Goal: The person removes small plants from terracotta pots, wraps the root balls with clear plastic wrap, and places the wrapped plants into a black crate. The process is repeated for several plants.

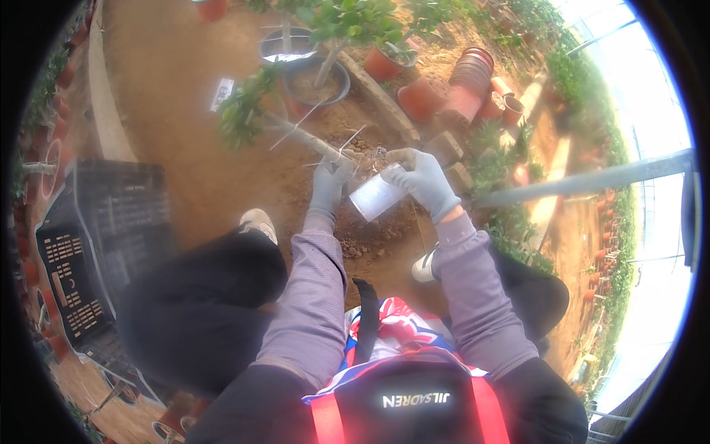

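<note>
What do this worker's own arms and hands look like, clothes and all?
The left hand and right hand both wear pale grey gloves. Greyish-lilac sleeves cover the forearms; the left one looks finely striped. Higher up, black upper sleeves show. I see no cables or printed markings on either arm.

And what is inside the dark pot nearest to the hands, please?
Inside the dark pot, a plant stem rises from brown soil. Whatever lies beneath that soil is covered and cannot be seen.
</note>
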A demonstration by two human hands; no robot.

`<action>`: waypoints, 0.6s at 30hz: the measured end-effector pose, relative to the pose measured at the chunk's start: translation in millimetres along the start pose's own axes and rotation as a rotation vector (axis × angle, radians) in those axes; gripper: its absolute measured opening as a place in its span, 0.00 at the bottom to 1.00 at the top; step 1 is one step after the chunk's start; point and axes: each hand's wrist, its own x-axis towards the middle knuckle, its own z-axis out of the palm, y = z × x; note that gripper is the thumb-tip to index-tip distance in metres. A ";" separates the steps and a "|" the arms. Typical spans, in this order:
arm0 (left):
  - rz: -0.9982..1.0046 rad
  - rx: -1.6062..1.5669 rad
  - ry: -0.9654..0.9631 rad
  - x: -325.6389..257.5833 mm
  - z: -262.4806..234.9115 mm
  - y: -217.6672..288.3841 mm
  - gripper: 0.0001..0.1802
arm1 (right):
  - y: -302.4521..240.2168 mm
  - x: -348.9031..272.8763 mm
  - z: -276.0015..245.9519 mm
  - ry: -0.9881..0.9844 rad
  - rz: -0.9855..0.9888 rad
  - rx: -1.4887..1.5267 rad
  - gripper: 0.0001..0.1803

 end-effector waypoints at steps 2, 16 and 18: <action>-0.005 0.058 -0.034 -4.8 4.2 3.1 0.17 | -0.9 -1.4 -2.6 -0.003 0.028 0.011 0.21; 0.146 0.186 0.167 -13.8 28.5 49.8 0.16 | 67.5 -46.7 45.4 -0.004 -0.208 0.278 0.31; 0.155 0.068 0.149 -15.4 33.8 64.8 0.16 | 69.7 -69.0 41.9 -0.133 -0.111 0.291 0.29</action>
